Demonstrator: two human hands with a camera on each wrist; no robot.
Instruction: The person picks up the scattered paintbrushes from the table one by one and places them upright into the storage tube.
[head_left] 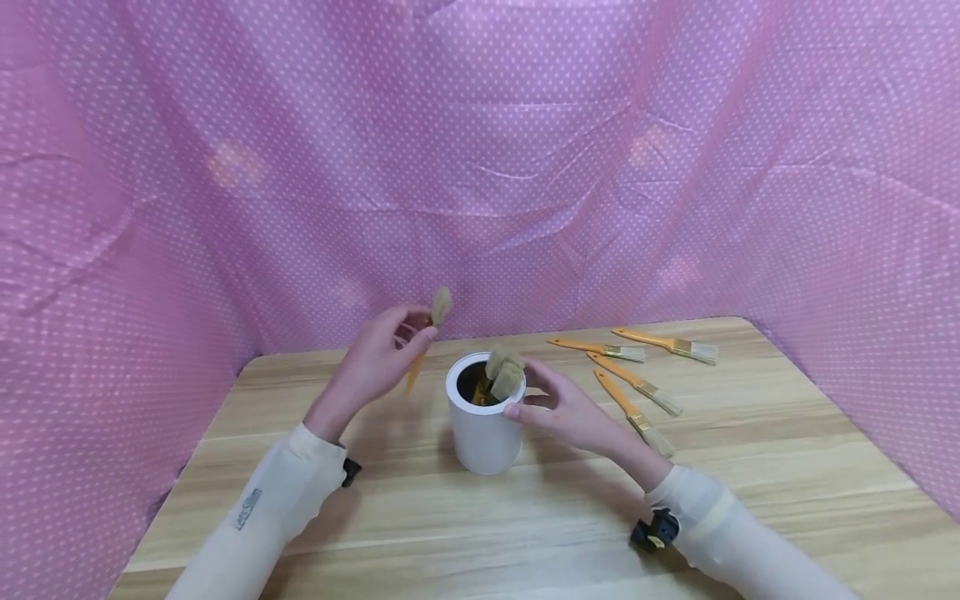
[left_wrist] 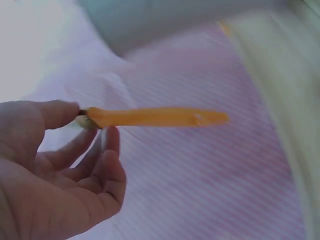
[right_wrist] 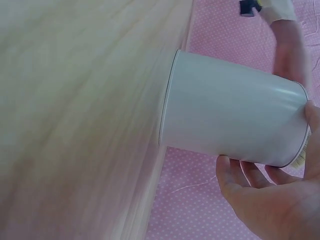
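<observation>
My left hand (head_left: 377, 358) pinches a paintbrush (head_left: 441, 307) near its ferrule, left of a white can (head_left: 486, 443) and higher than its rim. The bristles point up, and the orange handle (left_wrist: 160, 117) hangs down below the fingers. With thumb and fingers at the upper right side, my right hand (head_left: 573, 414) holds the can, which stands upright on the table. Paintbrushes (head_left: 506, 379) stand inside it, bristles up over the rim; their handles are mostly hidden. In the right wrist view the can's smooth side (right_wrist: 230, 110) fills the middle.
Several orange-handled paintbrushes lie on the wooden table (head_left: 465, 542) to the right, among them one at the back (head_left: 671, 344) and one nearer (head_left: 632, 411). Pink dotted cloth (head_left: 480, 167) hangs behind the table and along both sides.
</observation>
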